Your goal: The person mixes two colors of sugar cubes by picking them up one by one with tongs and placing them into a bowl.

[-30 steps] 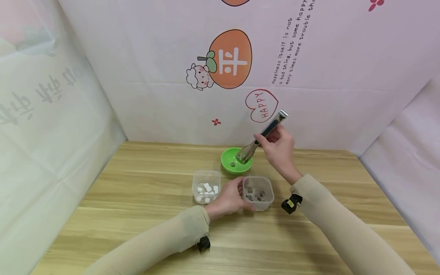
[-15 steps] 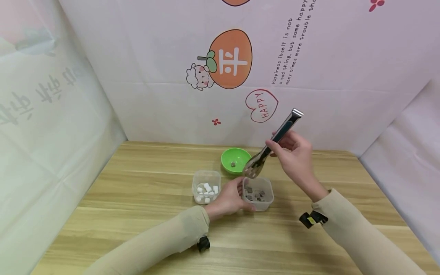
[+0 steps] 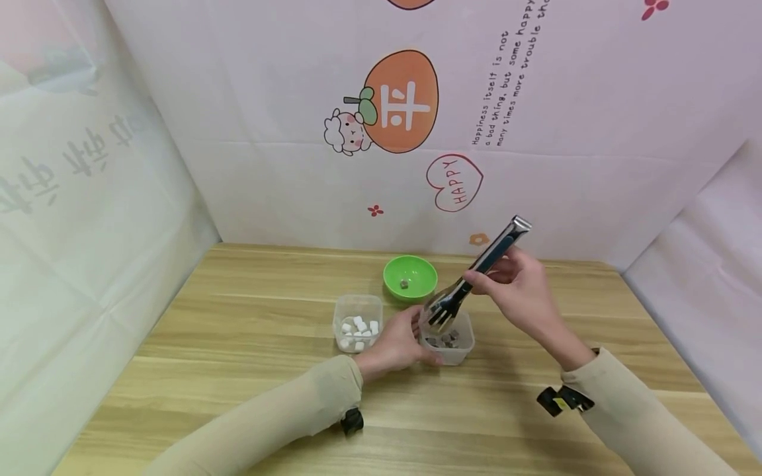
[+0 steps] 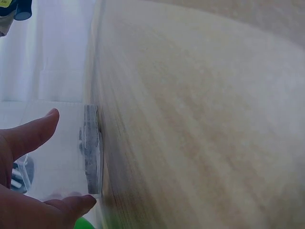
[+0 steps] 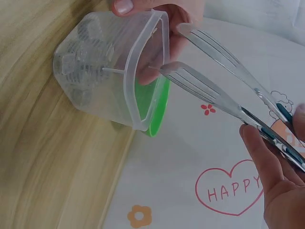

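Note:
My left hand (image 3: pixel 394 345) grips a clear square plastic container (image 3: pixel 455 357), thumb on the near side and fingers round the far side. Several small grey-brown cubes (image 3: pixel 450 339) lie at its bottom. With thumb and fingers, my right hand (image 3: pixel 526 294) holds metal tongs (image 5: pixel 214 93) with dark grip inlays. Their slotted tips stand apart at the container's mouth in the right wrist view, nothing between them. Behind the container sits a green bowl (image 3: pixel 419 270) with one grey-brown cube (image 3: pixel 404 284) in it.
Left of my left hand stands a second clear container (image 3: pixel 357 302) with several white cubes (image 3: pixel 359 324) inside. The wooden table (image 3: pixel 268 311) ends at a printed cloth backdrop (image 3: pixel 286 185). Cloth also hangs along both sides.
My right hand has moved the tongs from over the green bowl rightward and toward me, then down to the clear container. The left hand and container have kept their place.

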{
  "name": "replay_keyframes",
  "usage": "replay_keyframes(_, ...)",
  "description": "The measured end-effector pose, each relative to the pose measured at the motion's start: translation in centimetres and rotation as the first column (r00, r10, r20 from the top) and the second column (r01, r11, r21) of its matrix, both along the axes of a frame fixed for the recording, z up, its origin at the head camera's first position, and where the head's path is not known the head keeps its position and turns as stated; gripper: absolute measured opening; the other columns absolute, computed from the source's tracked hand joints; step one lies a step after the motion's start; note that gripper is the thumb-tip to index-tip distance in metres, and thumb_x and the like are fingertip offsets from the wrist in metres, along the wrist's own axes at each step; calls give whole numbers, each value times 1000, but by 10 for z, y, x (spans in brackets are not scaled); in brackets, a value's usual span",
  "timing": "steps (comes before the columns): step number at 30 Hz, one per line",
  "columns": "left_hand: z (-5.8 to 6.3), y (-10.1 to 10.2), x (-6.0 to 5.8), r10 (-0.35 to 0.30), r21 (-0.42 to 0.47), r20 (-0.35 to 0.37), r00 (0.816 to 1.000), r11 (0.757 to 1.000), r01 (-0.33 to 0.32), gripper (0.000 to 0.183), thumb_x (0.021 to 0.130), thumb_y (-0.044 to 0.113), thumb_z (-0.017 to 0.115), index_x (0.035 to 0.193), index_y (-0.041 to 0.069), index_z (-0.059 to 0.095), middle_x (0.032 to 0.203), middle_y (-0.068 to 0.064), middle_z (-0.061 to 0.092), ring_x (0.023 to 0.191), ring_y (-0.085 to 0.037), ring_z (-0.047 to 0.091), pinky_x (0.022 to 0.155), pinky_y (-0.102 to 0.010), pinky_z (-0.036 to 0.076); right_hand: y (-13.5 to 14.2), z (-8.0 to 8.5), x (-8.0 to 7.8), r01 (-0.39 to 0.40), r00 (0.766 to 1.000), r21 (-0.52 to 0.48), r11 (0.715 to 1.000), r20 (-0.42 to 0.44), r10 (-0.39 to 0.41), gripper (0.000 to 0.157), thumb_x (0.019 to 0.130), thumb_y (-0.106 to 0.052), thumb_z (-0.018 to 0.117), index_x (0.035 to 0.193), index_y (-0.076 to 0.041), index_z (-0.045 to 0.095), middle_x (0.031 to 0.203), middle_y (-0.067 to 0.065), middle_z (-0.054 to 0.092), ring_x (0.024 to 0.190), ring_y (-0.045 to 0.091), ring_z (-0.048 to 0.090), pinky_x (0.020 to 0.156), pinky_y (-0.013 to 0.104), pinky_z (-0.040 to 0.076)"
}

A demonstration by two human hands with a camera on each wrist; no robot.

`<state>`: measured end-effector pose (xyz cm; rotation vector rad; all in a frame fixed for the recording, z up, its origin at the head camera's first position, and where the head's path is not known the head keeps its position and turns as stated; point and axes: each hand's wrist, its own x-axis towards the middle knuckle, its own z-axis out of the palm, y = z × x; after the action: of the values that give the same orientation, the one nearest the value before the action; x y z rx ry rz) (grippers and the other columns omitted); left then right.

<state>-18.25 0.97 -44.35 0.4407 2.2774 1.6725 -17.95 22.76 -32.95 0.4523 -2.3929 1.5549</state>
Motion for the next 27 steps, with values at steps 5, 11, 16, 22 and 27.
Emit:
replay_keyframes(5, -1, 0, 0, -14, 25, -2, 1000, 1000, 14, 98, 66, -1, 99, 151, 2, 50, 143, -10, 63, 134, -26, 58, 116, -39, 45, 6, -1, 3, 75, 996, 128, 989, 31, -79, 45, 84, -14, 92, 115, 2, 65, 98, 17, 77, 81, 14, 77, 69, 25, 64)
replay_keyframes(11, -2, -1, -1, -15, 40, -12, 1000, 999, 15, 98, 66, -2, 98, 151, 2, 50, 143, -9, 63, 134, -25, 58, 116, -38, 46, 7, -3, 5, 83, 992, 178, 980, 83, -99, 39, 89, -24, 88, 110, 0, 65, 100, 14, 77, 83, 14, 76, 68, 26, 64)
replay_keyframes(16, -3, 0, -1, -19, 33, -20, 1000, 999, 20, 99, 65, -1, 99, 151, 2, 50, 145, -10, 62, 134, -25, 58, 115, -37, 46, 8, -7, 3, -8, 993, 97, 995, 115, -3, 33, 99, -17, 77, 116, 5, 58, 102, 20, 77, 84, 18, 76, 70, 30, 66)
replay_keyframes(22, -4, -1, -1, -18, 20, -21, 1000, 1000, 19, 100, 65, 0, 100, 151, 2, 49, 142, -9, 64, 132, -25, 59, 114, -37, 47, 12, -10, -1, -44, 992, 132, 990, 126, 27, 39, 90, -17, 87, 112, 1, 61, 96, 14, 77, 83, 22, 76, 70, 32, 65)
replay_keyframes(27, -3, 0, -1, -16, 17, -21, 1000, 1000, 16, 100, 65, 2, 100, 152, 2, 49, 140, -7, 64, 130, -23, 60, 114, -36, 47, 15, -9, -1, -69, 983, 218, 973, 179, 30, 38, 81, -18, 94, 107, 0, 73, 91, 8, 78, 81, 23, 76, 70, 30, 63)
